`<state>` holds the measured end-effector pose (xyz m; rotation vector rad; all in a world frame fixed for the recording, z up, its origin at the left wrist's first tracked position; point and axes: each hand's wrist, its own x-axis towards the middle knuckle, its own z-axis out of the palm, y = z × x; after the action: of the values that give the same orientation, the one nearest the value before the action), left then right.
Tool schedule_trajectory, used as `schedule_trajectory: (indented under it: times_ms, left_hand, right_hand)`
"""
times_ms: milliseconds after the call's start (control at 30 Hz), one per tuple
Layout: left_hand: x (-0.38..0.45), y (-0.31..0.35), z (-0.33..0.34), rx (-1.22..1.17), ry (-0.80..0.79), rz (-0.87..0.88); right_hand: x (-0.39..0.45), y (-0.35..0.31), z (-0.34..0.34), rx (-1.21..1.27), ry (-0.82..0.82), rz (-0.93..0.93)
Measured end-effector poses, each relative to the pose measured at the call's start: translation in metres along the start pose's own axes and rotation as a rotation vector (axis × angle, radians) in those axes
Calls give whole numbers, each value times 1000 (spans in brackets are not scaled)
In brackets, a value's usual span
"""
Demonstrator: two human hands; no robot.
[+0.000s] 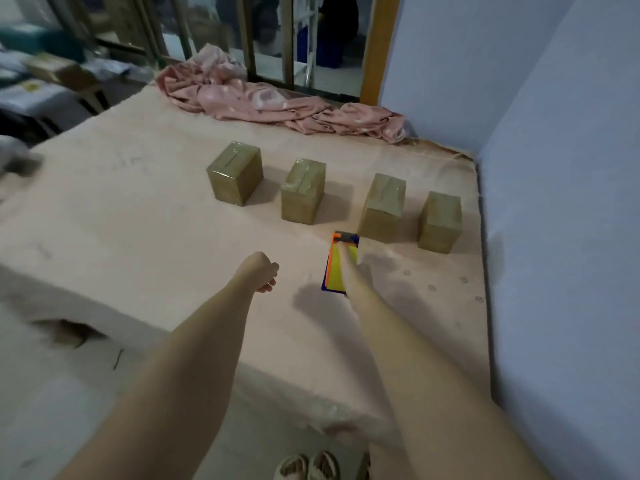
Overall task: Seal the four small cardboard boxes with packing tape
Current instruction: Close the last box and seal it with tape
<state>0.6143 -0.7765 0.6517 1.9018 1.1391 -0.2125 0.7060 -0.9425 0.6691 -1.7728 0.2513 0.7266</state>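
Several small cardboard boxes stand in a row across the pink mattress, each with shiny tape over its top: the far-left box, the second box, the third box and the right box. A tape dispenser in yellow, orange and blue lies in front of the third box. My right hand reaches onto the dispenser; motion blur hides its fingers. My left hand hovers over the mattress to the left of the dispenser, fingers curled under, holding nothing.
A crumpled pink sheet lies along the mattress's far edge. A blue wall runs close along the right side. The mattress's near edge drops to the floor, where sandalled feet stand. Clutter sits at the far left.
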Motion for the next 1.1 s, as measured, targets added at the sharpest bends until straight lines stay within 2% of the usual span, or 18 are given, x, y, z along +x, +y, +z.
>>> schedule_trajectory:
  times_ms: [300,500,700,1100]
  left_hand:
    - [-21,-91,-45,-161,191,-158]
    - [-43,-164,-72,-269,331,-312]
    - [-50,-216,-109,-341,433,-370]
    - [-9,-271,-195,-406,414,-340]
  right_hand:
    - [-24,0,110,-192,-259,-12]
    - [-54,32,179,-323,-502,-38]
    - [-71,48,231,-381,-569,-63]
    - [-95,41,352,-385,-550,-51]
